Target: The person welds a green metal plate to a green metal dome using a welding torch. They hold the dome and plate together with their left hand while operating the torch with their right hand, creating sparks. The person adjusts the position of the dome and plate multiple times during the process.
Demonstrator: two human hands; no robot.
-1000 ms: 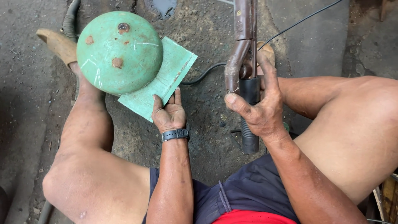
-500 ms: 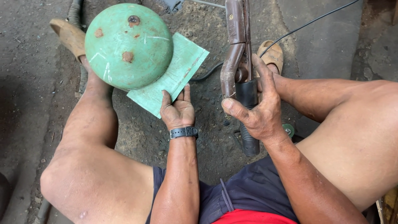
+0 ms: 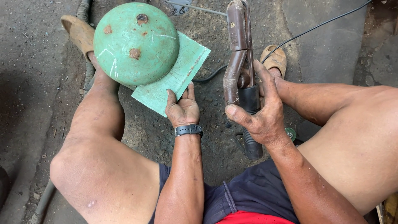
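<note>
My left hand (image 3: pixel 182 108) grips the near edge of a flat green metal plate (image 3: pixel 174 79). A green dome (image 3: pixel 136 42) with rust spots sits on the plate's far end, over my left shin. My right hand (image 3: pixel 259 114) is closed around the black handle of a rusty brown welding electrode holder (image 3: pixel 238 54), which points upward away from me. A black wristband is on my left wrist. I sit low with both knees spread.
Dirty concrete ground lies below. A black cable (image 3: pixel 319 25) runs off to the upper right. Sandals are on my left foot (image 3: pixel 78 33) and right foot (image 3: pixel 274 58). A small green disc (image 3: pixel 290 133) lies by my right wrist. A hose (image 3: pixel 41 203) lies at lower left.
The dome and plate sit slightly lower and more to the right in view as my head shifted. My right hand still holds the holder upright; my left hand keeps hold of the plate.
</note>
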